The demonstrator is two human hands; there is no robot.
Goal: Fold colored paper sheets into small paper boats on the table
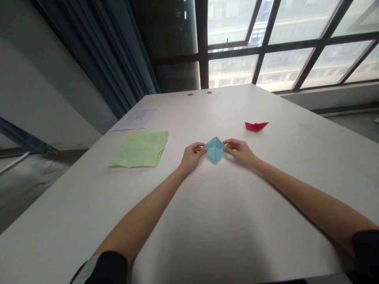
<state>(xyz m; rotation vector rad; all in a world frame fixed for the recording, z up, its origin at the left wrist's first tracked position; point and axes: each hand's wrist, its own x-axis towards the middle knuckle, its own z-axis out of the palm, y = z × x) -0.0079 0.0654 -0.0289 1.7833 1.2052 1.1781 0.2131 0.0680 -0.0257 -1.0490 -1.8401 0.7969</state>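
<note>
A light blue folded paper [215, 149], diamond shaped, sits at the middle of the white table [207, 221]. My left hand [192, 154] pinches its left corner with closed fingers. My right hand [239, 150] pinches its right corner in the same way. Both forearms stretch out over the table toward the paper. A finished red paper boat [256, 126] lies on the table beyond and to the right of my right hand, untouched.
A stack of creased coloured sheets [140, 150], green on top, lies left of my hands. A white printed sheet [135, 119] lies farther back near the table's left edge. Dark curtains [118, 59] and large windows [266, 47] stand behind the table.
</note>
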